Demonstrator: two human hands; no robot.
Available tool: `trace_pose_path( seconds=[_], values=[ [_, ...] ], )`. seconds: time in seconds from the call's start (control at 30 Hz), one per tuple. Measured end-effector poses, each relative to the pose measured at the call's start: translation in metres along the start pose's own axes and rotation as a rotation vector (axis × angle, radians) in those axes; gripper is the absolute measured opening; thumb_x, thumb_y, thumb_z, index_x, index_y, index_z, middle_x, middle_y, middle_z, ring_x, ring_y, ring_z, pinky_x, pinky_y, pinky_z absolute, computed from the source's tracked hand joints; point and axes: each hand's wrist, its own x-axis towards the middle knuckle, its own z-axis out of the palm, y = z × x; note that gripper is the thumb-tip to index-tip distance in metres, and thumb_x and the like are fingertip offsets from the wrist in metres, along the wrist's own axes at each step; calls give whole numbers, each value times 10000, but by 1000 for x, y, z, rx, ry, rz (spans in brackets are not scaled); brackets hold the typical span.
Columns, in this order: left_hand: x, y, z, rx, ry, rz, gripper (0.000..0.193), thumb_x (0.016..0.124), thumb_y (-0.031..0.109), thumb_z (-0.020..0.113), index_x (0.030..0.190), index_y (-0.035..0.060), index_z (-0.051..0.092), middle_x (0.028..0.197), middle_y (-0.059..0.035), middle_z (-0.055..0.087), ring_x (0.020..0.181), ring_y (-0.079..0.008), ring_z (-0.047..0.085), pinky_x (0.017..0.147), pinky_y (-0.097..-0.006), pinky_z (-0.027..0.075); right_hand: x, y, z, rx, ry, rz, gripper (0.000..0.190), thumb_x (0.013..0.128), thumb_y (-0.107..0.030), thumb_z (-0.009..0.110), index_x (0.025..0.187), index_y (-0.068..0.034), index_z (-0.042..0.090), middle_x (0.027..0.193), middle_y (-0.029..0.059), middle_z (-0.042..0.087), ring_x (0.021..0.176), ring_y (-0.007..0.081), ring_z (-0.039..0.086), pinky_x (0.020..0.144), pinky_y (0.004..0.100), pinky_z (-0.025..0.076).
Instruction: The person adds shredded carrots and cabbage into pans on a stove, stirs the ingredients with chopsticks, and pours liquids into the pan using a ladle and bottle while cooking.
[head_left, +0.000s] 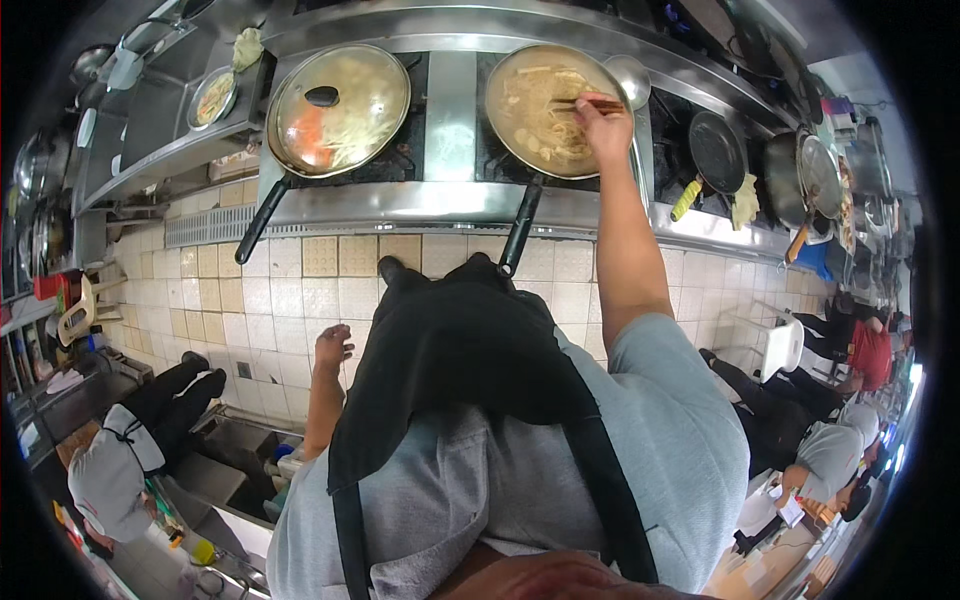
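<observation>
My right hand (604, 129) grips a pair of chopsticks (566, 106), whose tips are among the noodles in broth (551, 135) in a wide frying pan (517, 154). That pan rests on a burner, its black handle (523, 225) pointing towards me. To its left, a second pan stands under a glass lid (337, 105) with a black knob; orange and pale food shows through the glass. My left hand (334, 346) hangs at my side over the tiled floor, fingers loosely curled, holding nothing that I can see.
A ladle (630, 79) lies behind the right pan. Further right are a small black frying pan (716, 152), a cloth (745, 202) and a large pot (784, 176). A plate of food (212, 97) sits at the left. Several other people stand behind on both sides, near a white chair (781, 345).
</observation>
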Motion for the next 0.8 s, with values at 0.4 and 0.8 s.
trace_pose_path(
  seconds=[0.4,0.8],
  values=[
    [-36,-14,11,-87,35,-150,373,914,271,698,1201,45,627,977,-69,679,727,-164,655,606,-305,522,-22,-75,-40,70,-343,174,97,879,-58,687,956,-9,721,848,66,718,740,134,657,698,282,518],
    [-16,-7,6,-104,32,-104,351,912,223,696,1205,42,628,957,-73,670,672,-171,644,567,-310,525,-7,-7,-14,-61,23,-93,78,850,-24,713,924,-29,740,855,69,736,764,141,682,731,284,537]
  ],
)
